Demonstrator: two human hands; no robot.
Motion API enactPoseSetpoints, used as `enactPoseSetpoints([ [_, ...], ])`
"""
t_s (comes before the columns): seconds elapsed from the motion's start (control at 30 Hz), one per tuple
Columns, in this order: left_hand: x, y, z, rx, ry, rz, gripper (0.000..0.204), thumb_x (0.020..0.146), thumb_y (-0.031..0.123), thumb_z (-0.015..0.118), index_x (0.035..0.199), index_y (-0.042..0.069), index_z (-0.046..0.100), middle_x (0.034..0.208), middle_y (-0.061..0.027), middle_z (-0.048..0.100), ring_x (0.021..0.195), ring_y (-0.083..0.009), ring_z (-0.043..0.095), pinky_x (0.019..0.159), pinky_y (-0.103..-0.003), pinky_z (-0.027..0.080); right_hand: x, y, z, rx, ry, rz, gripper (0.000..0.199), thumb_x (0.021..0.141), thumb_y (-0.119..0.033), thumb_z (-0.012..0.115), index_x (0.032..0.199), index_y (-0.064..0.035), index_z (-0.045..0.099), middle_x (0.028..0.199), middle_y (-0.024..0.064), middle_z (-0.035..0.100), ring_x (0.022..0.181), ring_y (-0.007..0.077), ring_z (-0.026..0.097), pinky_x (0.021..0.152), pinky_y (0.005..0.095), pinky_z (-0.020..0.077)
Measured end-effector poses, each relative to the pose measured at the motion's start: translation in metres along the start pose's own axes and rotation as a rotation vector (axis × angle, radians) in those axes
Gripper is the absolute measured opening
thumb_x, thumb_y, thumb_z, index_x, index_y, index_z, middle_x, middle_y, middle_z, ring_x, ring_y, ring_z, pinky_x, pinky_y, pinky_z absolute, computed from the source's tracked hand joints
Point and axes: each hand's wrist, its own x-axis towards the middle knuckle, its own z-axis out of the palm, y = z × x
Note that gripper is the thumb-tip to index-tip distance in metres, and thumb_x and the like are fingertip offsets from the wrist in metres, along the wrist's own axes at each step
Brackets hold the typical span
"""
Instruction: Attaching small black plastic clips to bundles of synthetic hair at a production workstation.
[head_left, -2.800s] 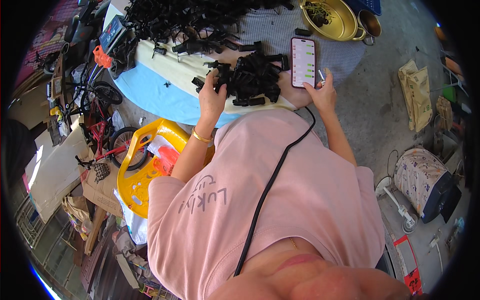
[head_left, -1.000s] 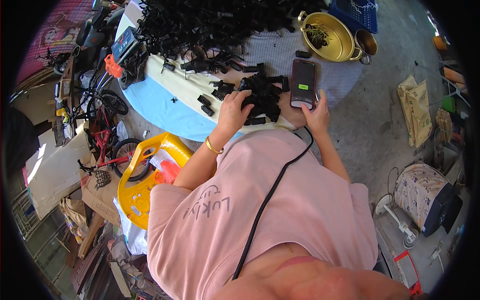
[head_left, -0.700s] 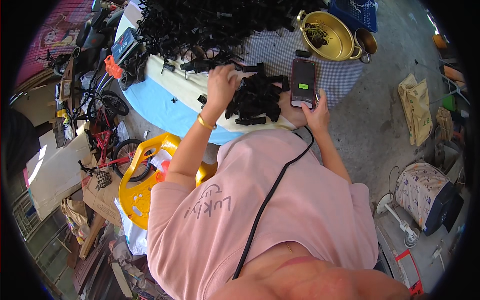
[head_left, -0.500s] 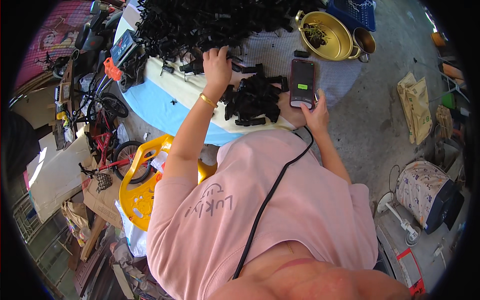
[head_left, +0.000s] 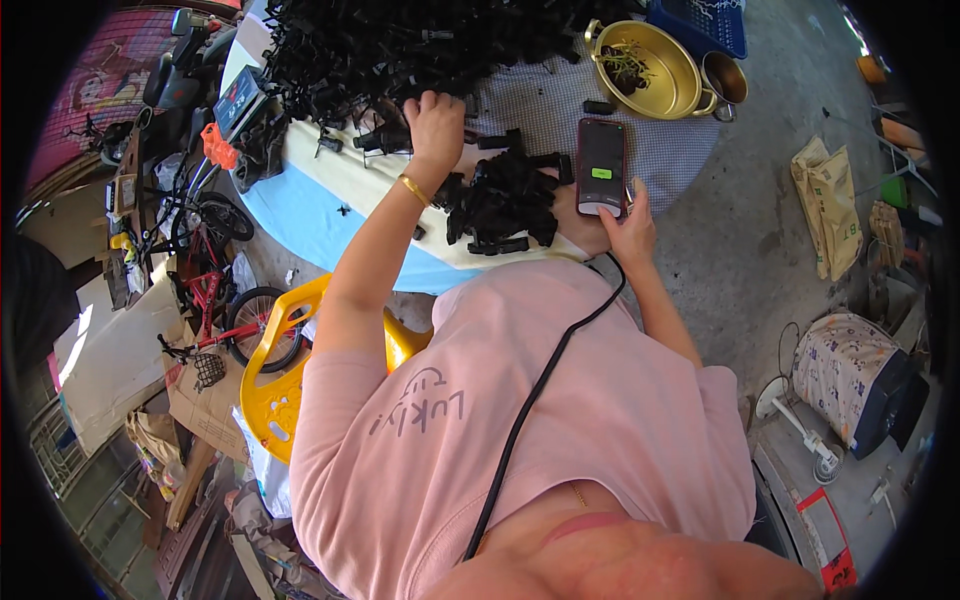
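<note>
My left hand point(head_left: 437, 132) is at the near edge of a big heap of small black plastic parts point(head_left: 390, 50). Its fingers curl down among the parts, and whatever they grip is hidden under them. A gold bangle circles that wrist. Closer to me, a smaller pile of similar black parts point(head_left: 500, 205) lies on the table cloth. On the right is a phone point(head_left: 601, 155) in a dark red case, its screen dark with a small green box. My right hand point(head_left: 630, 225) grips its lower right corner, thumb on the bottom of the screen and fingers along the side.
A gold pot point(head_left: 690, 95) with plant scraps, a metal mug point(head_left: 725, 78) and a blue basket point(head_left: 705, 22) stand at the far right. A small display device point(head_left: 238, 100) is at the left edge. A yellow chair point(head_left: 270, 400) is beside my left arm.
My left hand's fingers have drawn closer together and curled more at the heap's edge. My right hand stays on the phone. The whole view has shifted slightly.
</note>
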Motion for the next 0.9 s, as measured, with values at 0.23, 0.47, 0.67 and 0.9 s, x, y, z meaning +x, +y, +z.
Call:
enactPoseSetpoints([
  [0.23,-0.030,0.007,-0.028,-0.817,0.239,-0.396,0.014,0.074,0.009,0.064,0.086,0.003,0.058,0.081,-0.0079,0.060,0.068,-0.0211,0.060,0.061,-0.030,0.045,-0.001,0.001,0.000,-0.007,-0.018,0.028,0.070,0.068,-0.026,0.070,0.123,-0.0013,0.036,0.112,0.0223,0.051,0.100,0.0394,0.052,0.081,0.0410,0.0433],
  [0.47,-0.073,0.024,-0.037,-2.168,-0.082,-0.835,0.009,0.080,0.000,0.052,0.088,0.003,0.048,0.105,-0.0128,0.055,0.074,-0.0191,0.060,0.070,-0.028,0.049,-0.001,0.004,0.002,0.008,0.007,-0.019,0.069,0.068,-0.025,0.070,0.123,-0.0014,0.036,0.111,0.0221,0.052,0.099,0.0391,0.052,0.081,0.0408,0.0432],
  [0.67,-0.103,0.061,-0.086,-2.380,-0.470,-0.669,0.035,0.076,-0.003,0.045,0.110,0.006,0.045,0.113,-0.0152,0.052,0.080,-0.0191,0.056,0.080,-0.032,0.046,-0.001,0.003,0.001,0.004,-0.002,-0.006,0.069,0.068,-0.024,0.070,0.123,-0.0015,0.036,0.110,0.0222,0.053,0.098,0.0390,0.053,0.080,0.0407,0.0436],
  [0.9,-0.118,0.072,-0.118,-2.004,-0.657,-0.250,0.041,0.078,-0.002,0.047,0.119,0.000,0.043,0.120,-0.0099,0.048,0.101,-0.0157,0.051,0.086,-0.027,0.043,0.000,-0.002,0.000,-0.002,-0.022,0.045,0.069,0.067,-0.024,0.071,0.124,-0.0033,0.036,0.111,0.0218,0.053,0.098,0.0387,0.053,0.080,0.0410,0.0440],
])
